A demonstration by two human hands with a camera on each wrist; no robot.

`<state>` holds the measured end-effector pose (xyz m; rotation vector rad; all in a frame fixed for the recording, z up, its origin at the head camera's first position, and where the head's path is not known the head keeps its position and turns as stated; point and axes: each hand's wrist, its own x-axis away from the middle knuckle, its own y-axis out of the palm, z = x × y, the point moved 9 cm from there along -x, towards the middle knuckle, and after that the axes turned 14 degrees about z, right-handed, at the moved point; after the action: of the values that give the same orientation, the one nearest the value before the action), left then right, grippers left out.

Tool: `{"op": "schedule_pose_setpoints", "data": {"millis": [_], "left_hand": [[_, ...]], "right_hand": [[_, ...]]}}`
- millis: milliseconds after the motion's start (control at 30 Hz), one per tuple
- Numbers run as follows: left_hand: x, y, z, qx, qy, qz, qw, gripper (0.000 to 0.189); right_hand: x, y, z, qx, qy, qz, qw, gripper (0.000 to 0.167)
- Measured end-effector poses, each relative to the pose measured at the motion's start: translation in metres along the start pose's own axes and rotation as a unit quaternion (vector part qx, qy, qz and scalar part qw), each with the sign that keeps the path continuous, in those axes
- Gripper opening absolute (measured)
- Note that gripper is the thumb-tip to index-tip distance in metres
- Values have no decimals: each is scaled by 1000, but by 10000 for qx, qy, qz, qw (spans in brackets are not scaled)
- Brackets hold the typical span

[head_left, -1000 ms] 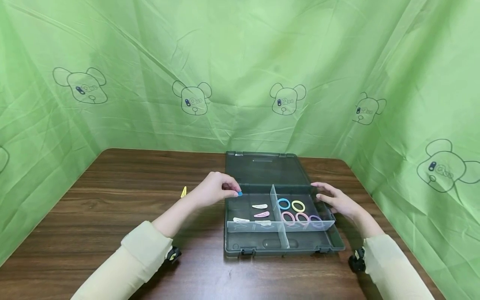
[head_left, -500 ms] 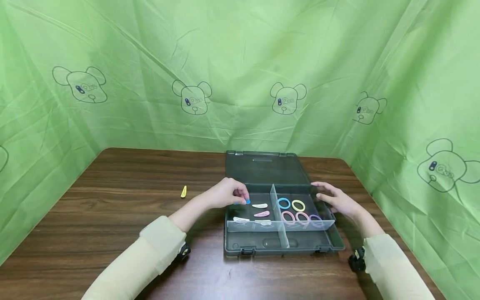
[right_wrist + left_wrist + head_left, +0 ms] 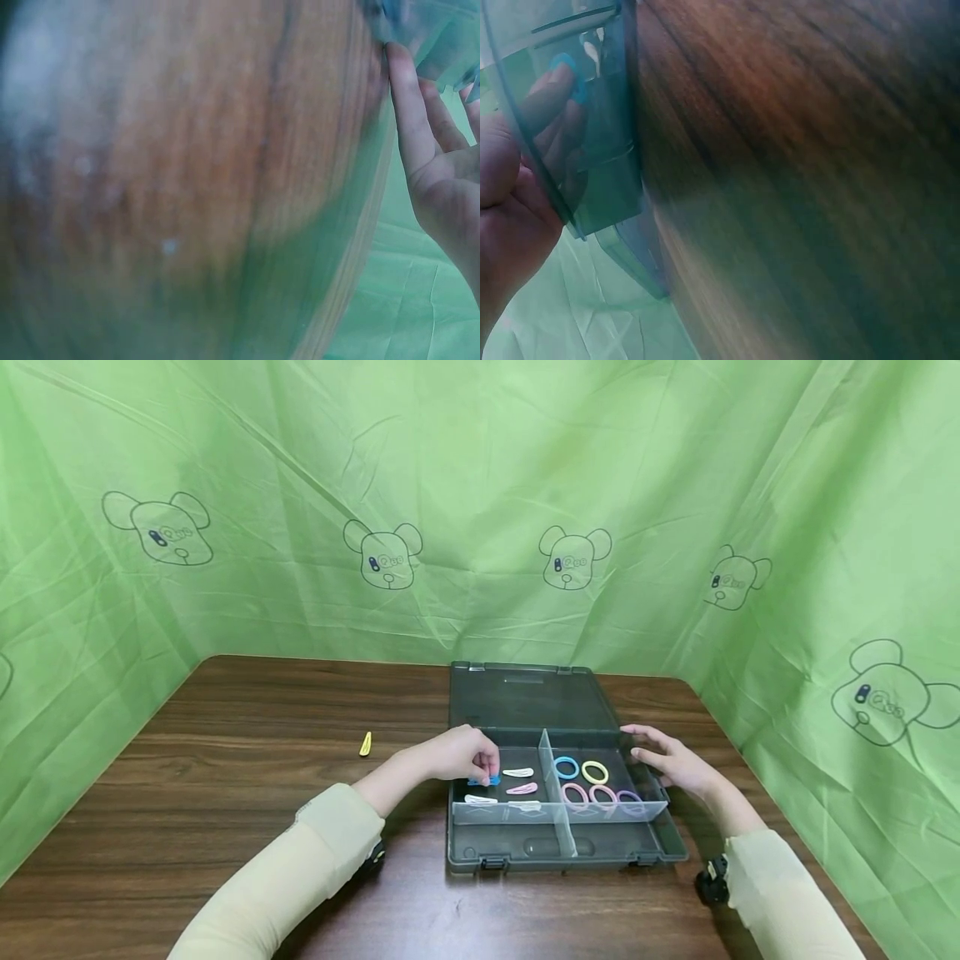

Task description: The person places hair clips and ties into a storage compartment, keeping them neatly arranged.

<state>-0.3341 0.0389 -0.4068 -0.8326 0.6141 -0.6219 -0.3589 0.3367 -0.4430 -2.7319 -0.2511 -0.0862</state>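
My left hand (image 3: 456,755) reaches over the left wall of a dark see-through divided box (image 3: 528,847) and pinches a blue hair clip (image 3: 492,781) between thumb and fingertips, low in the back left compartment. The left wrist view shows the blue clip (image 3: 580,91) at the fingertips through the box wall. Around it lie white hair clips (image 3: 481,800) and a pink hair clip (image 3: 522,788). My right hand (image 3: 678,770) rests against the box's right side, its fingers loosely extended along the rim.
Several coloured hair ties (image 3: 596,772) lie in the back right compartment, behind a clear divider (image 3: 550,768). The box's lid (image 3: 528,697) lies folded back. A yellow hair clip (image 3: 365,744) lies on the wooden table (image 3: 225,760) to the left. Green cloth (image 3: 480,460) surrounds the table.
My left hand has moved right and lowered the blue hair clip into the back left compartment, beside the other clips. The right hand has stayed at the box's side.
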Motion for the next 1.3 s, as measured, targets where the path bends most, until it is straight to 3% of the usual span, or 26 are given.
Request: {"op": "schedule_pose_setpoints", "data": {"millis": [167,400,700,833,1133,1300], "left_hand": [[-1,6,0,-577,72,-138,9982,10],[0,11,-2,-1138,-118,-249,9931,12],[1,10,0,-1413,-344,-246,9891,12],[2,9,1,-1369,-344,-209,9898,11],[5,1,9,-548,1,-187,9983,10],[10,-11,14,-480,71,-87,9988,9]], "right_hand": [[0,0,0,8,-26,0,10000,53],[1,1,0,1,-32,-29,10000,54],[2,1,-1,35,-36,-19,10000,55],[1,2,-1,-2,-34,-13,10000,54],[2,2,-2,-24,-29,-15,10000,55],[2,2,-3,-48,-15,-25,10000,54]]}}
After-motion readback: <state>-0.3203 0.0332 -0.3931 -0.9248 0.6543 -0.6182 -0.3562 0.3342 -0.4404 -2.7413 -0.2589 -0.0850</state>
